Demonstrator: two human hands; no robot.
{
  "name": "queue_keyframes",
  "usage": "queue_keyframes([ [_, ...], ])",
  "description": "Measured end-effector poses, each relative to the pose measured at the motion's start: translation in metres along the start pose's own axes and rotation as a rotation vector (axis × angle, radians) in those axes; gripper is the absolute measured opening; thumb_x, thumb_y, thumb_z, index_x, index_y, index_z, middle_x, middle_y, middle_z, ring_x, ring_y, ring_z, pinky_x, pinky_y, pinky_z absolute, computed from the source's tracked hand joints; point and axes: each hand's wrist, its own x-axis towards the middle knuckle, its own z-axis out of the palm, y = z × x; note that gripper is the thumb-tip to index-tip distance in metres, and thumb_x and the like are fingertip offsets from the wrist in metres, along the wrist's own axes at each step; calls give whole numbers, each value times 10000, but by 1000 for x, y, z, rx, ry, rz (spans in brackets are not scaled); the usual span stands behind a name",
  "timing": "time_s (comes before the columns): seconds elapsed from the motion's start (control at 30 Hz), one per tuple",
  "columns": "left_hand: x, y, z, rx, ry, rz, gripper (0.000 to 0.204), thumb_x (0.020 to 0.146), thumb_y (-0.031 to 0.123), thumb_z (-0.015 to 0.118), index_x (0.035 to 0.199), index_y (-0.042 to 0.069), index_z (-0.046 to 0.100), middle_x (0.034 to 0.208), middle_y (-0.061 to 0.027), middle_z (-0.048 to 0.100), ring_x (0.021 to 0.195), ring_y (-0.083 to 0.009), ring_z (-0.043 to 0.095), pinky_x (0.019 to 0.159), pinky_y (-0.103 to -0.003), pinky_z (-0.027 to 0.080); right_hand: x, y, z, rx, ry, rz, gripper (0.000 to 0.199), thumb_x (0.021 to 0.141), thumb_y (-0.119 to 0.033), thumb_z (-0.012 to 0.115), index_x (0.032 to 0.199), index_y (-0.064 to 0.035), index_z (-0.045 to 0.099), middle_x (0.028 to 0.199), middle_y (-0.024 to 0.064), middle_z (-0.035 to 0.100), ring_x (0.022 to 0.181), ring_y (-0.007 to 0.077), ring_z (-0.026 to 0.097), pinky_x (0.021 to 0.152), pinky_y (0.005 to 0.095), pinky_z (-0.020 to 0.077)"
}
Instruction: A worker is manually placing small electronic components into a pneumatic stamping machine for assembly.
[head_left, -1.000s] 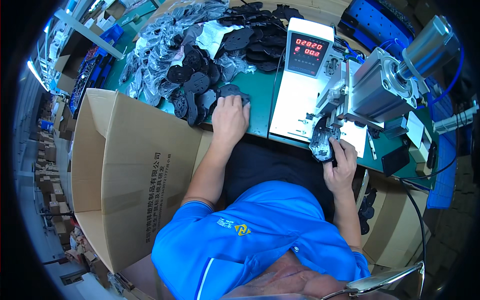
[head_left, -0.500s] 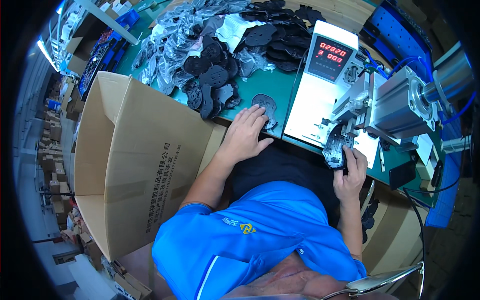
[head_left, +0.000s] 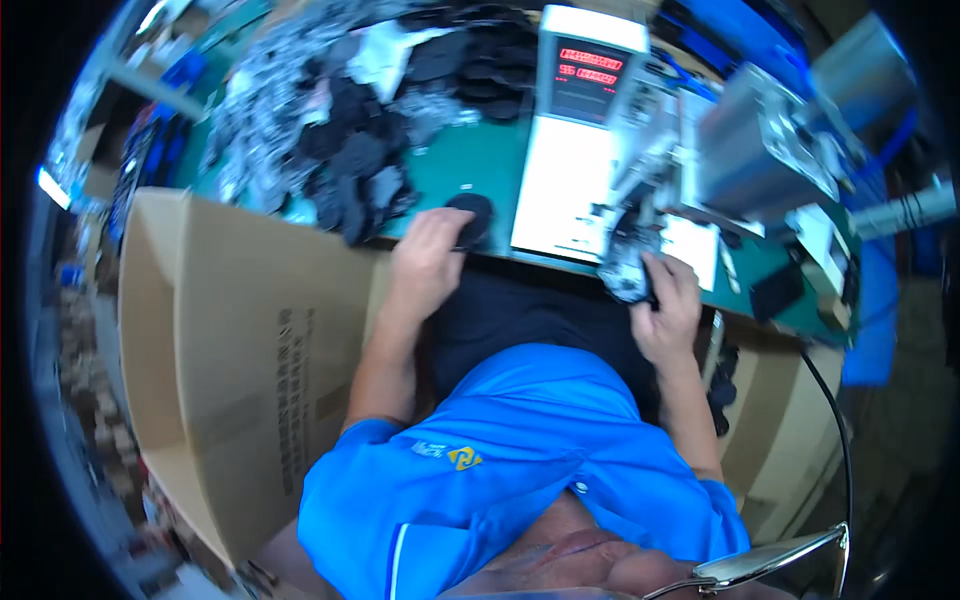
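At the front edge of the green bench, my left hand [head_left: 428, 255] has its fingers curled on a flat black plastic part [head_left: 474, 222]. Motion blur hides how firmly they grip it. My right hand [head_left: 668, 308] pinches the near end of another dark plastic part [head_left: 625, 268], thumb and fingers on its right side. That part's far end sits beneath the tooling of a bench press [head_left: 755, 155] with a metal cylinder body. Beside the press stands a white control box [head_left: 592, 75] with a red lit display.
Black plastic parts [head_left: 355, 160] and clear plastic bags [head_left: 265, 120] pile up at the back left of the bench [head_left: 440, 175]. A tall open cardboard box [head_left: 250, 340] stands on my left. At the right lie a dark flat object [head_left: 777, 292] and a cable [head_left: 835, 420].
The whole view has shifted and blurred. My left fingers have gone from lying flat to curling on the black part, which looks darker and smoother. My right hand keeps its part at the press.
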Motion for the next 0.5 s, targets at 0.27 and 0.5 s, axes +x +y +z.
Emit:
queue_keyframes([
  [0.27, 10, 14, 14, -101, 147, 51, 584, 843, -149, 792, 1411, -44, 705, 1279, -250, 776, 1186, -471, 748, 1059, -525, 607, -1, 0, 1, -30, 30, -27, 594, 781, -80, 885, 1368, -35, 805, 1241, 174, 719, 1153, 389, 701, 1016, 492, 547],
  [0.5, 20, 35, 16, -137, 163, 66, 513, 870, -142, 771, 1373, -59, 712, 1302, -228, 799, 1198, -418, 766, 1080, -490, 606, 1, 0, -4, -20, 20, -14, 589, 792, -82, 884, 1374, -34, 802, 1259, 179, 719, 1158, 389, 699, 1028, 495, 547],
])
